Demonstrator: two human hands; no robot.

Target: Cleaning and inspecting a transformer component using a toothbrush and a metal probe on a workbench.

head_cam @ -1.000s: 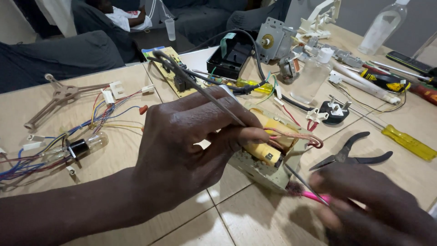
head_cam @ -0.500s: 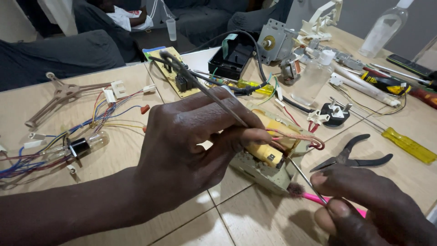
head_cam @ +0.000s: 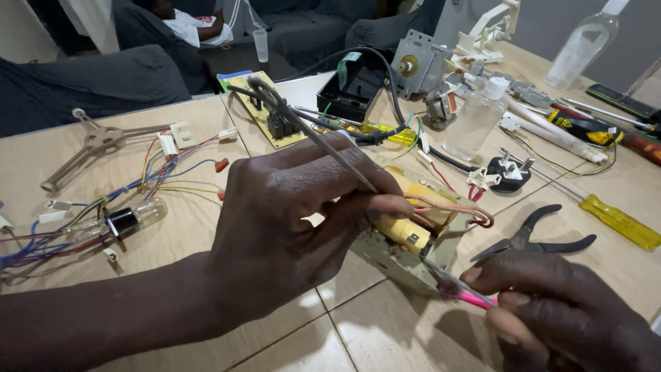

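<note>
- A transformer (head_cam: 413, 220), wrapped in yellow tape and sitting on a metal base, lies on a pale tiled table (head_cam: 275, 344), just in front of the viewer.
- The left hand (head_cam: 289, 227) is laid over the transformer's near side; a thin grey wire (head_cam: 323, 145) is pinched between its fingers (head_cam: 385, 205) and runs up and away toward a circuit board (head_cam: 265, 110).
- The right hand (head_cam: 558, 310) is clenched around a pink-handled tool (head_cam: 468, 296), whose metal tip is pressed against the transformer's lower right corner.
- The step in hand appears to be work on a terminal at that corner, with the wire held taut out of the way.
- The next move would seem to call for a steady tool tip and a firm left-hand hold, so that the transformer does not slide.
- Black pliers (head_cam: 533, 241) lie just right of the transformer, close above the right hand.
- A yellow screwdriver (head_cam: 620, 222) lies farther right, near the table edge.
- A black plug (head_cam: 508, 173) and a clear bottle (head_cam: 475, 120) stand behind the transformer.
- A bundle of coloured wires with a small bulb (head_cam: 134, 217) lies well to the left.
- Open room is found only on the near table, between the two hands; behind and to the right it is crowded.
</note>
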